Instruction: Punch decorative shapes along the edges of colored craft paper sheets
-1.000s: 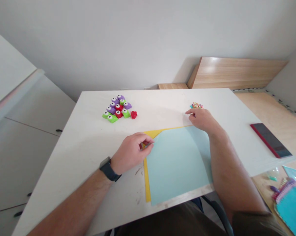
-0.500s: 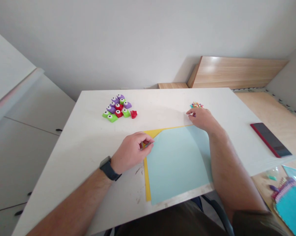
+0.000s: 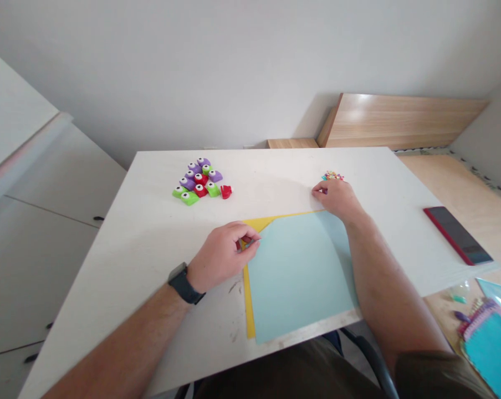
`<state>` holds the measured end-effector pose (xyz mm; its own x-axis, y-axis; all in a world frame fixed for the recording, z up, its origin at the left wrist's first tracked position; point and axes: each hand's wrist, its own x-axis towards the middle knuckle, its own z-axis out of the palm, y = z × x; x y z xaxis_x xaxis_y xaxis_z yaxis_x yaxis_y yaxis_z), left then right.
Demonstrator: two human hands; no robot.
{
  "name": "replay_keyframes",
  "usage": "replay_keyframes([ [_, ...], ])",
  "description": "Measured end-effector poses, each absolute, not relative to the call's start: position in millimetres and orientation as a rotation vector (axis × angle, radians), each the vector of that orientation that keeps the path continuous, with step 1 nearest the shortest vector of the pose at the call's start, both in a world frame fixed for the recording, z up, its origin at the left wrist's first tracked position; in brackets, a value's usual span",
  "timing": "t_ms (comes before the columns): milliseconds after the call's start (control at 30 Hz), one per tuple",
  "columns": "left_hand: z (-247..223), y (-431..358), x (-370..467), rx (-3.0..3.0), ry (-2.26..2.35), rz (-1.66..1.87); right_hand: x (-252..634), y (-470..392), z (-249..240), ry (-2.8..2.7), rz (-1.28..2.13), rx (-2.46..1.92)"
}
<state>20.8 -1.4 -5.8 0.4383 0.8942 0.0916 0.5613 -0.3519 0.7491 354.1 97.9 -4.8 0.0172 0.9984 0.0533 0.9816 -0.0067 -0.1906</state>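
Note:
My left hand (image 3: 229,252), with a dark watch on its wrist, pinches the top-left corner of a light blue sheet of paper (image 3: 300,277). A yellow sheet of paper (image 3: 249,310) lies beneath, showing along the left and top edges. Beyond the paper's top edge, my right hand (image 3: 336,198) rests low over the table, thumb and forefinger pressed together. Whatever is between those fingertips is too small to make out. Just behind that hand lies a little pile of small multicoloured pieces (image 3: 332,175), partly covered by it.
Several purple, green and red stamps with white eye-like tops (image 3: 198,180) stand grouped at the back left of the white table (image 3: 151,233). One red piece (image 3: 226,192) lies beside them. A phone (image 3: 458,235) is at the right edge. A turquoise cloth (image 3: 494,346) lies lower right.
My right hand has shifted slightly left, away from the small pieces, and its thumb and forefinger have come together. My left hand stays at the paper's corner.

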Motion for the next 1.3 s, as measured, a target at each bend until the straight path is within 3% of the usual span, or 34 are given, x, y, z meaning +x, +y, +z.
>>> replay_keyframes([
  [1300, -7.7, -0.7, 21.1, 2.067, 1.216, 0.681, 358.6, 98.4, -7.2, -2.147, 0.097, -2.052],
])
